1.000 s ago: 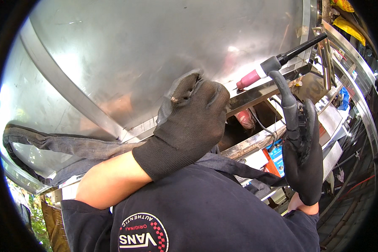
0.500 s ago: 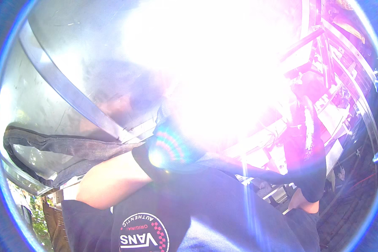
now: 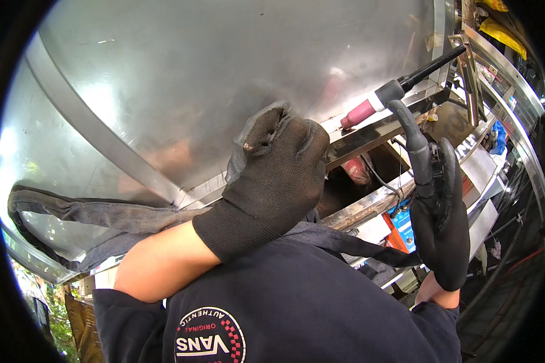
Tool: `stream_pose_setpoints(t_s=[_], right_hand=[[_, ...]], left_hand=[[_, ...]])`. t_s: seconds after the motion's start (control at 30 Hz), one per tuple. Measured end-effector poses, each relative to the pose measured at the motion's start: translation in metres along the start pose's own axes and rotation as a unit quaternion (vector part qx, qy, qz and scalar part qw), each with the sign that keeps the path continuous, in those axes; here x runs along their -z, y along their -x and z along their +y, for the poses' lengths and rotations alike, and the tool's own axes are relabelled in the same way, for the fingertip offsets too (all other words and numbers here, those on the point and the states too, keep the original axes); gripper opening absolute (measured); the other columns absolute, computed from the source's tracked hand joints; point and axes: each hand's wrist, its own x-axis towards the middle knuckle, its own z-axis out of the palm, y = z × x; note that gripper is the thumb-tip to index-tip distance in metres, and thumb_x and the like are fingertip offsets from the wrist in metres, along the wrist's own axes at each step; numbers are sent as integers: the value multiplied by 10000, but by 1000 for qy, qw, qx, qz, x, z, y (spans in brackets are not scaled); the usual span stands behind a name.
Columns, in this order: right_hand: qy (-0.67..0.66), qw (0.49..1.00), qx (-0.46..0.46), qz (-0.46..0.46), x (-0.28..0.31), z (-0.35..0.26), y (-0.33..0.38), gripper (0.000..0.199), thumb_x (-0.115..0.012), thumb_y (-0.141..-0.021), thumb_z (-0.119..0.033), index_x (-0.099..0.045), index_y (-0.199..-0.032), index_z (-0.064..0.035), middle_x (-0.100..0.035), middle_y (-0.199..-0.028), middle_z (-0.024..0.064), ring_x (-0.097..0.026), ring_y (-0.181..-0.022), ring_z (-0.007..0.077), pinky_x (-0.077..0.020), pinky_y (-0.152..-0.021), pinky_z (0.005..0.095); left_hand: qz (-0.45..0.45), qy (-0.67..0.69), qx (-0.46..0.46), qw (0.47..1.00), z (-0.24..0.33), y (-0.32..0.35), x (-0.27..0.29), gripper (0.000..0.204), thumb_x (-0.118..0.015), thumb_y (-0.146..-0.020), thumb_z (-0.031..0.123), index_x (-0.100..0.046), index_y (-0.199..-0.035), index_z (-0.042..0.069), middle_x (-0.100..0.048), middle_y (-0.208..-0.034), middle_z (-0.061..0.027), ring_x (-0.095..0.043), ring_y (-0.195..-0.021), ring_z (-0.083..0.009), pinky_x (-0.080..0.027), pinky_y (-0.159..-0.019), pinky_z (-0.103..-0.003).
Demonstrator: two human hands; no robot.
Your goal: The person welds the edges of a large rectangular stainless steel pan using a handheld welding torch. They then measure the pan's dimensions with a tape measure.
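Note:
My right hand (image 3: 443, 206), in a black glove, is closed around the neck and handle of a TIG welding torch (image 3: 389, 92). The torch's pink cup (image 3: 358, 114) points down and left, its tip close to the seam where a large steel sheet (image 3: 224, 60) meets a square metal bar (image 3: 369, 136). A long black back cap extends up and right from the torch head. Left of the cup, my left hand (image 3: 278, 169), also gloved in black, is closed in a fist beside the sheet. Whatever its fingers hold, if anything, is hidden.
A metal strip (image 3: 91, 115) crosses the sheet on the left. Dark cloth (image 3: 103, 212) lies along the sheet's lower left edge. Under the bar stands a blue and orange box (image 3: 402, 228) with a cable above it. Curved metal rails (image 3: 518, 121) run down the right side.
A blinding white and purple glare that covered the middle is gone. The torch, the seam and my left hand now show clearly. Both forearms are nearly where they were.

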Motion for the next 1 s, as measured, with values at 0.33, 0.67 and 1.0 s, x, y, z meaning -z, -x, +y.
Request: stream_pose_setpoints(t_s=[0.33, 0.67, 1.0], right_hand=[[-406, 881, -157, 188, -27, -16, 18, 809, -563, -909, 13, -234, -1643, -73, -560, -1328, 169, -598, -832, 124, -503, -715, 242], [-397, 906, -131, 66, -74, -58, 37, 821, -575, -899, 25, -218, -1637, -30, -364, -1601, 195, -485, -1392, 287, -422, -1122, 398], [-185, 983, -20, -4, -80, -69, 40, 815, -623, -895, -16, -236, -1611, 19, -372, -1595, 270, -443, -1452, 356, -375, -1173, 452]], left_hand=[[26, -204, 80, 975, -12, 78, 40, 667, -842, -711, 288, -628, -1307, 77, -485, -1386, -106, -399, -1279, -310, -305, -1146, -549], [90, -204, 155, 962, -31, 159, 42, 618, -806, -684, 196, -665, -1285, 175, -418, -1395, -144, -326, -1372, -397, -265, -1164, -550], [66, -196, 83, 975, -40, 130, 39, 425, -822, -734, 172, -692, -1138, 186, -455, -1382, -112, -337, -1293, -365, -213, -1144, -577]])
